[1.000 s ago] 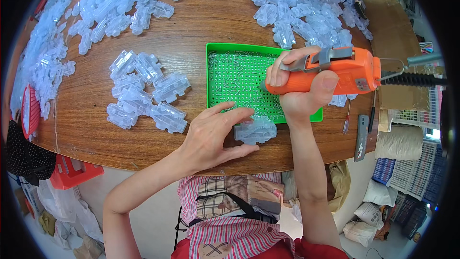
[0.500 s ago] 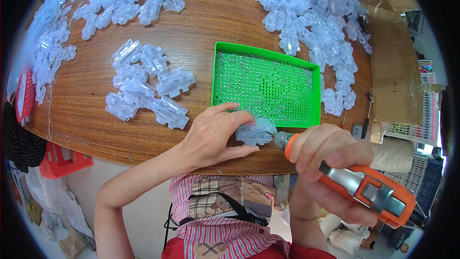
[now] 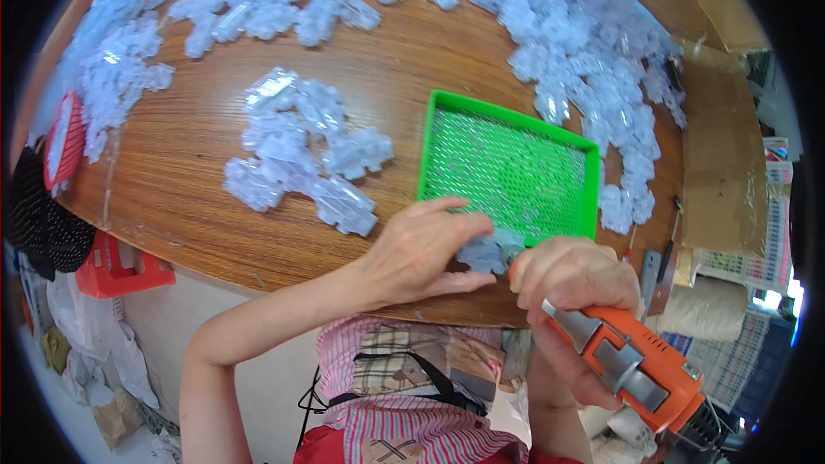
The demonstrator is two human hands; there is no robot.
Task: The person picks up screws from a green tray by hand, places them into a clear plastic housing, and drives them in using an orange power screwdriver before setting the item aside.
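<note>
A clear plastic housing (image 3: 481, 254) lies at the table's near edge, just in front of the green tray. My left hand (image 3: 419, 251) holds it down, fingers and thumb closed about its left side. My right hand (image 3: 574, 282) grips an orange electric screwdriver (image 3: 666, 371), tilted with its nose at the housing's right side. The tip is hidden by the hand and the blur. Small silvery screws (image 3: 473, 150) fill the perforated green tray (image 3: 426, 155).
Several similar clear housings (image 3: 344, 204) form a small group left of the tray. A big heap of them (image 3: 567, 26) lines the far side of the table (image 3: 198, 198). Cardboard (image 3: 724, 155) stands at the right, a red plastic container (image 3: 125, 271) below the left edge.
The view has shifted, so the table things appear farther right and lower. The screwdriver's nose has come closer to the housing, its body now tilted more steeply. My left hand keeps hold of the housing.
</note>
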